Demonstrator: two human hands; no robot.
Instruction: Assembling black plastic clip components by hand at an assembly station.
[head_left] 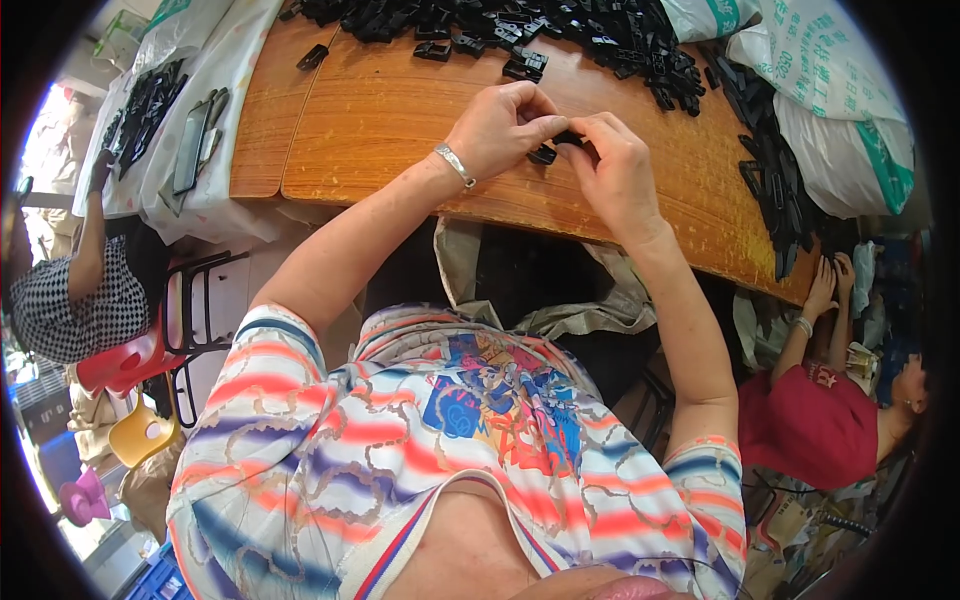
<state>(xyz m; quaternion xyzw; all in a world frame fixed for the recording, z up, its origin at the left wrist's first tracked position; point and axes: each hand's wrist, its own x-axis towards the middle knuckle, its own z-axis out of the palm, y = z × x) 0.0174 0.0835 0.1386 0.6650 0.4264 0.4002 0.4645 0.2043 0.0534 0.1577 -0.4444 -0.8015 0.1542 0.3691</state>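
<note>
Over the near part of the wooden table (380, 130), my two hands meet at the fingertips around a small black plastic part (568, 138). My left hand (500, 125), with a silver bracelet at the wrist, pinches it from the left. From the other side, the thumb and fingers of my right hand (618, 165) close on it. Fingers cover much of the part, so its full shape is hidden. Just below the fingertips shows another small black piece (543, 155); whether it is joined to the held part I cannot tell. A few black clips (525, 65) lie just beyond my hands.
A large heap of black plastic parts (620, 40) spreads across the far side. Long black strips (770, 185) lie along the right edge beside white sacks (840, 160). At left, a covered table holds more black strips (150, 110) and a phone (190, 145). People sit at both sides.
</note>
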